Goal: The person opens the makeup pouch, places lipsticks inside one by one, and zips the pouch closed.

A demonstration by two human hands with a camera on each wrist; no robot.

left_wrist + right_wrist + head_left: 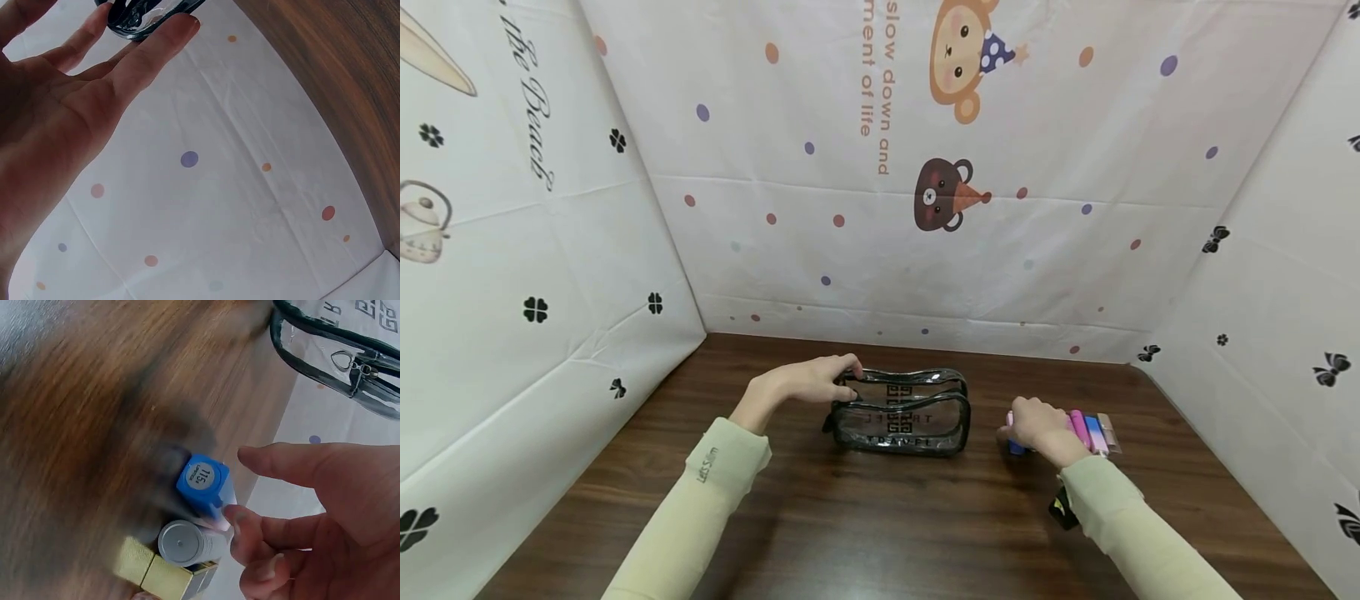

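Note:
A clear travel pouch with black trim stands on the table, its top open. My left hand holds the pouch's left end, thumb and fingers at the black rim, as the left wrist view shows at its top edge. To the right, my right hand reaches down over a row of small cosmetics. In the right wrist view its thumb and fingers are apart, fingertips right at a blue-ended box with a round label. Beside that box are a silver-ended tube and a gold box.
Right of the right hand lie a pink tube, a blue-and-white item and a beige packet. A small black item lies by the right sleeve. Printed white cloth walls the brown wooden table.

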